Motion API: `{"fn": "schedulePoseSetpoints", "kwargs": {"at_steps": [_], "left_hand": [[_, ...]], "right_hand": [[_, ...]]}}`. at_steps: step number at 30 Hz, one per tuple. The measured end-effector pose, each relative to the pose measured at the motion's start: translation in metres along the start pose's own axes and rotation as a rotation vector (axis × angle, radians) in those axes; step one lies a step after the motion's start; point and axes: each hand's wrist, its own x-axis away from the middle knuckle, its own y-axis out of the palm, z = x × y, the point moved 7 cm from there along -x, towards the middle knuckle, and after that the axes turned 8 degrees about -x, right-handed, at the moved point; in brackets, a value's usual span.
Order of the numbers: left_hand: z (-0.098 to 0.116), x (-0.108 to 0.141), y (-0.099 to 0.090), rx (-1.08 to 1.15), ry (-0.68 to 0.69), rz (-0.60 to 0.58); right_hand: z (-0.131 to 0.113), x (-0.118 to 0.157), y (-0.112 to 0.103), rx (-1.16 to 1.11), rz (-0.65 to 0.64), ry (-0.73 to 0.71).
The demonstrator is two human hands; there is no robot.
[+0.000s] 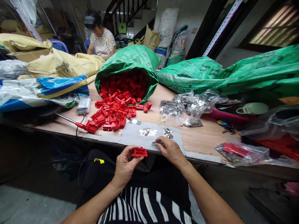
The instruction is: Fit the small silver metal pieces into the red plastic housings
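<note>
I grip a small red box (140, 152) between the thumb and fingers of my left hand (125, 165). It is glossy plastic, oblong, with a hollow facing up and thin walls around it; finer detail is too small to tell. I hold it just in front of the near edge of the surface (198, 141), clear of the wood. My right hand (171, 152) pinches a thin metal tool (158, 141) above the front of a grey mat (130, 135); I cannot tell whether its tip grips anything.

Two piles of metal bits (148, 132) lie on the mat, with bare room left of them and a narrow gap between. A heap of red boxes (113, 110) spilling from a green sack (130, 57) crowds the left. Right of the mat, bare wood runs to a plastic bag (243, 151) near the edge.
</note>
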Motion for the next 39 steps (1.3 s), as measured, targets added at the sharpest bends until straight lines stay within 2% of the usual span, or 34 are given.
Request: {"fn": "schedulePoseSetpoints", "kwargs": {"at_steps": [7,11,17,22,25,28,31,39], "left_hand": [[0.014,0.0,-0.005,-0.259,0.16,0.061],[0.025,0.002,-0.004,-0.301,0.232,0.075],[0.033,0.006,0.0,-0.349,0.311,0.042],[0.033,0.008,0.001,-0.342,0.323,0.043],[0.033,0.01,0.001,-0.345,0.331,0.047],[0.032,0.01,0.001,-0.31,0.297,0.043],[0.031,0.01,0.001,-0.277,0.273,0.041],[0.029,0.012,0.006,-0.253,0.257,-0.02]], "right_hand": [[-0.039,0.01,-0.001,-0.302,-0.046,-0.006],[-0.054,0.015,0.008,-0.284,-0.069,-0.073],[-0.061,0.017,0.019,-0.268,-0.104,-0.151],[-0.06,0.018,0.022,-0.365,-0.134,-0.121],[-0.051,0.019,0.024,-0.523,-0.193,-0.031],[-0.037,0.019,0.021,-0.637,-0.171,0.064],[-0.028,0.019,0.02,-0.632,-0.133,0.1],[-0.031,0.018,0.036,-0.639,-0.203,0.077]]}}
